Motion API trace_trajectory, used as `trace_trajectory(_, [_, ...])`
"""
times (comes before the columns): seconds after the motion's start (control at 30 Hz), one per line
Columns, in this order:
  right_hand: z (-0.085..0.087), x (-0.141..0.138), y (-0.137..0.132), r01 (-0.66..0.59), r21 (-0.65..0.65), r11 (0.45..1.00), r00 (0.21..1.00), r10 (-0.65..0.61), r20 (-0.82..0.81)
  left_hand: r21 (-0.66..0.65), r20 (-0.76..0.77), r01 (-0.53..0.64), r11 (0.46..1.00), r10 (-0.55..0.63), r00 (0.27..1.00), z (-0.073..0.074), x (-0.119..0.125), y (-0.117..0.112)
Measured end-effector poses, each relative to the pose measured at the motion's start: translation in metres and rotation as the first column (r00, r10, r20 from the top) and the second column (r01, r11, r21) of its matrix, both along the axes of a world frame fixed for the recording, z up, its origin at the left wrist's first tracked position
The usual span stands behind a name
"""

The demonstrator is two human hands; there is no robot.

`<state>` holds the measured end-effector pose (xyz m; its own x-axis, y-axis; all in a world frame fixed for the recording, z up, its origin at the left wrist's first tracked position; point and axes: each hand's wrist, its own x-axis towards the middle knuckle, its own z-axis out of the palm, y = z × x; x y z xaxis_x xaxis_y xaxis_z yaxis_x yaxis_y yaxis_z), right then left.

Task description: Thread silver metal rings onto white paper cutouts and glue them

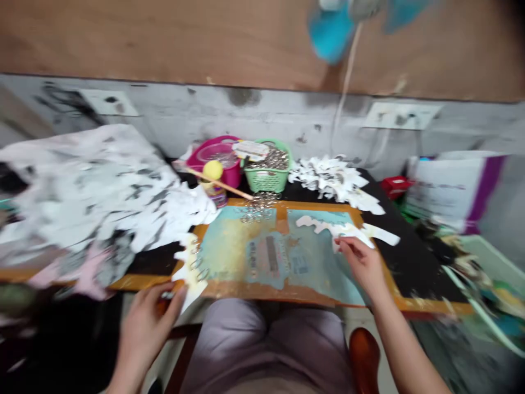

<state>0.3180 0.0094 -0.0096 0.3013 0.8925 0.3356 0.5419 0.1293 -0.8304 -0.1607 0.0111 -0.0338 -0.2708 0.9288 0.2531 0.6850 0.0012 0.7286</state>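
Observation:
My right hand [363,265] is at the right of the work board, thumb and fingers pinched at the edge of a white cut-out piece [353,232] with a wavy outline. My left hand [150,317] is at the table's front edge, fingers curled and thumb apart from them. Its thumb tip is at a white jagged piece [191,279], which bears several metal rings [199,262] and partly overhangs the edge. Between the hands lies the blue, glue-stained board surface [229,246]. A loose pile of small metal rings [261,207] lies at its back.
A green basket [268,179] full of metal parts stands beside a pink container [232,172]. A stick [221,185] lies across a jar with a yellow ball-shaped top [212,170]. White cut-outs are heaped left [102,191] and back right [332,180]. A bin [484,257] stands right; a blue fan [330,33] hangs above.

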Motion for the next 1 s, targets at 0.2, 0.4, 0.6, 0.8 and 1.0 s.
trace_trajectory(0.2, [0.001, -0.062, -0.001, -0.299, -0.136, 0.944, 0.952, 0.306, 0.033, -0.080, 0.047, 0.007, 0.997, -0.003, 0.999, 0.005, 0.023, 0.007])
trace_trajectory(0.4, [0.008, -0.118, -0.014, -0.581, -0.160, 0.798, 0.812, 0.583, -0.035, -0.160, 0.784, -0.023, 0.987, 0.141, 0.604, 0.008, 0.035, -0.006])
trace_trajectory(0.6, [0.005, -0.158, -0.027, -0.676, -0.188, 0.713, 0.734, 0.630, -0.253, -0.325, 0.894, -0.032, 0.945, 0.318, 0.316, 0.002, 0.068, -0.036])
trace_trajectory(0.8, [-0.008, -0.193, -0.025, -0.699, -0.148, 0.699, 0.696, 0.619, -0.362, -0.307, 0.942, 0.037, 0.951, 0.299, 0.153, 0.007, 0.108, -0.054])
trace_trajectory(1.0, [-0.017, -0.194, -0.008, -0.616, -0.124, 0.778, 0.744, 0.523, -0.416, -0.191, 0.981, 0.120, 0.974, 0.186, 0.057, 0.014, 0.141, -0.049])
